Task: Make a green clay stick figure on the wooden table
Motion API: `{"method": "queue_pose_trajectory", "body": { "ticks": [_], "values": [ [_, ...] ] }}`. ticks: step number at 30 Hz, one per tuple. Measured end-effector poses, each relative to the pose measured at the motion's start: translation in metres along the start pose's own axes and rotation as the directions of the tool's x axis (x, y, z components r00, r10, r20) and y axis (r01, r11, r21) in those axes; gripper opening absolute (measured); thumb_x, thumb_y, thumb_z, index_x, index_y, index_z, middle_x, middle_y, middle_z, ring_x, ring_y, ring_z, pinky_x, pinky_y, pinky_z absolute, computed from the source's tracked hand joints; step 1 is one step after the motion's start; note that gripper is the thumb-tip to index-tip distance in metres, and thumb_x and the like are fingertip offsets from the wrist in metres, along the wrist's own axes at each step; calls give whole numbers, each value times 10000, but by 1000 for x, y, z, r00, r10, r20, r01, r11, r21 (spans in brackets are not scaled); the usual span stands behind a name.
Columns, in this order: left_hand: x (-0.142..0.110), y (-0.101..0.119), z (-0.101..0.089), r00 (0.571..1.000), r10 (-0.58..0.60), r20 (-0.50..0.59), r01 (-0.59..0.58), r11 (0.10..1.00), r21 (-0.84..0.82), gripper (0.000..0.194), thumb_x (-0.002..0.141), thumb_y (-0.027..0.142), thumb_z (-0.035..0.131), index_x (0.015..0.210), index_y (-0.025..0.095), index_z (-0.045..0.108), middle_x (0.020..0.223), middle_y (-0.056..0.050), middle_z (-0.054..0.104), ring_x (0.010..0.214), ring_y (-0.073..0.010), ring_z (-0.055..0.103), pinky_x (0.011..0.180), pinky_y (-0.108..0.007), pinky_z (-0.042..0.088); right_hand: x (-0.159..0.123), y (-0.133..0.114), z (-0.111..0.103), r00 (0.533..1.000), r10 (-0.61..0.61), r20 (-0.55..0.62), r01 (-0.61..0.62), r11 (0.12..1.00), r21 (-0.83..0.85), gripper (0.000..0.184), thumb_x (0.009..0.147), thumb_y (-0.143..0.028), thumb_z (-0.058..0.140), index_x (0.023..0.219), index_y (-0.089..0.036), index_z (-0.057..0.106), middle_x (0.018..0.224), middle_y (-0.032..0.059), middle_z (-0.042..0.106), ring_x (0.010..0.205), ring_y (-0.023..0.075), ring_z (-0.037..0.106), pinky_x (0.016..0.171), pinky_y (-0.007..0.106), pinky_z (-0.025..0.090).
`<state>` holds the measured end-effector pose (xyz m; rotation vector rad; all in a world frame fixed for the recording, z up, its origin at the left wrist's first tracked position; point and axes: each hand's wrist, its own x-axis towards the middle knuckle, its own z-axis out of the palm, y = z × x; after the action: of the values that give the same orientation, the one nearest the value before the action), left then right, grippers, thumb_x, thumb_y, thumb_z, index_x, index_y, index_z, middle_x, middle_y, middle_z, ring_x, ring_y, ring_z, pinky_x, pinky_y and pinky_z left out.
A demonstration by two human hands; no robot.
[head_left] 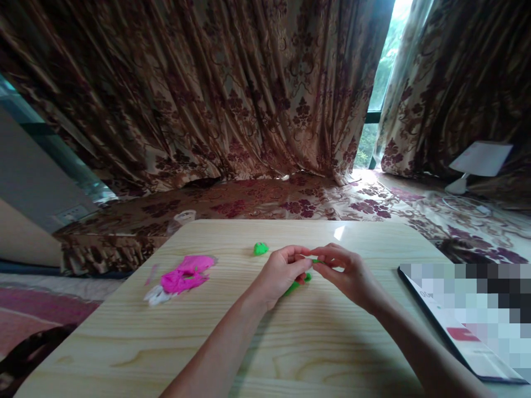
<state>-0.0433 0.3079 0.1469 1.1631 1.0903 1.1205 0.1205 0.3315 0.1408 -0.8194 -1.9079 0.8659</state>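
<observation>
Over the middle of the table, my left hand (286, 275) and my right hand (342, 271) meet at their fingertips. Between them is a small, thin piece of green modelling clay (317, 261), pinched by both hands. More green clay (293, 287) shows below my left hand, partly covered by it; whether the hand also holds this part I cannot tell. A separate green clay lump (261, 249) rests on the table beyond my left hand. To the left lies a flattened, crumpled pink clay mass (186, 276), with a whitish crumpled piece (157, 296) at its near end.
The light wooden table (136, 342) has a thin, flat, partly blurred-out item (440, 320) along its right side. A clear cup (182, 218) stands by the far left corner. Behind are a cloth-covered ledge (298, 202), patterned curtains (249, 94) and a white lamp (481, 158).
</observation>
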Motion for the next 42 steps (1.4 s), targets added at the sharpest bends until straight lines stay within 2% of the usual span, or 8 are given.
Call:
{"method": "queue_pose_trajectory", "body": {
  "ticks": [3, 6, 10, 16, 19, 24, 33, 42],
  "values": [
    [1, 3, -1, 999, 2, -33, 0, 999, 46, 288, 714, 352, 590, 926, 157, 590, 747, -18, 590, 596, -93, 529, 564, -223, 425, 0, 2, 0, 1000, -1, -26, 0, 999, -38, 148, 779, -271, 563, 841, -195, 673, 741, 25, 585, 659, 135, 559, 592, 247, 463],
    [2, 2, -7, 983, 143, -114, -102, 946, 308, 270, 732, 392, 551, 831, 150, 618, 754, -32, 606, 666, -124, 534, 603, -231, 412, 2, 6, -3, 990, 78, -115, -77, 997, 12, 167, 771, -306, 572, 822, -175, 661, 720, 30, 600, 624, 133, 551, 541, 234, 443],
    [0, -7, -18, 977, 215, 16, -176, 753, 634, 258, 658, 415, 617, 730, 168, 635, 727, -25, 603, 652, -144, 512, 575, -235, 363, 6, 15, -7, 948, 242, -209, -217, 967, 136, 240, 746, -368, 593, 832, -152, 652, 663, 27, 615, 581, 130, 545, 510, 230, 434],
    [-1, -19, -22, 977, 205, 48, -166, 610, 774, 150, 614, 327, 660, 672, 191, 632, 656, -5, 576, 616, -144, 484, 546, -241, 304, 9, 19, -11, 913, 363, -187, -270, 880, 391, 271, 717, -365, 634, 876, -145, 639, 758, 45, 629, 671, 141, 564, 603, 262, 475],
    [1, -13, -13, 983, 179, 46, -168, 763, 624, 141, 688, 318, 600, 715, 181, 623, 660, -3, 580, 620, -134, 487, 564, -237, 319, 10, 18, -12, 898, 404, -177, -270, 820, 504, 267, 693, -332, 672, 883, -148, 633, 793, 45, 630, 690, 134, 564, 644, 275, 474],
    [-3, 2, 9, 990, 107, 92, -114, 990, 77, 252, 769, 329, 541, 959, 167, 583, 792, -35, 620, 743, -132, 529, 695, -251, 378, 8, 15, -9, 896, 414, -161, -250, 769, 589, 232, 682, -276, 696, 871, -156, 636, 791, 30, 640, 702, 121, 560, 679, 260, 449],
    [-9, 1, 17, 994, -35, 101, 68, 937, -342, 242, 740, 245, 609, 970, 171, 595, 897, -51, 592, 786, -125, 545, 785, -308, 422, 5, 0, -3, 934, 337, -118, -211, 787, 579, 158, 740, -283, 647, 841, -162, 648, 756, 10, 645, 712, 106, 558, 686, 217, 431],
    [-7, -1, 20, 995, -20, 95, 60, 898, -436, 196, 704, 165, 644, 898, 147, 621, 848, -43, 598, 780, -114, 541, 812, -289, 400, 7, 0, -4, 961, 257, -100, -193, 886, 421, 150, 725, -262, 644, 843, -169, 646, 774, 22, 664, 704, 140, 600, 664, 248, 478]
  ]
}}
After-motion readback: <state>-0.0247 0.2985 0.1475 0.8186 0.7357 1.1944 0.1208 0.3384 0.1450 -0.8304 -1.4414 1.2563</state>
